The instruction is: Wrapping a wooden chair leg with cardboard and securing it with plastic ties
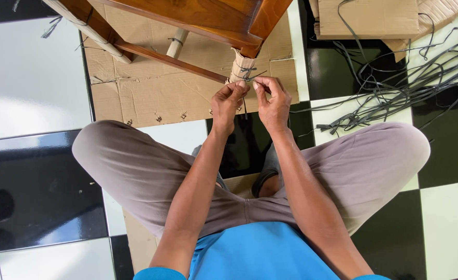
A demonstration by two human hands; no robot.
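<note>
Strap (248, 74), thin and dark, was tied around the cardboard-wrapped chair leg (241, 66), which stood on flattened cardboard (151, 93) on the floor. Both hands pinched its ends just below the leg: the left hand (228, 101) and the right hand (273, 101), closed tight. Loose straps (395, 88) lay right of the leg.

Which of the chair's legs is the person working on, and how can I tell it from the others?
The leg wrapped in cardboard at the chair's near right corner. Both hands pinch a dark strap tied around it; the other visible legs stand farther left, untouched.
</note>
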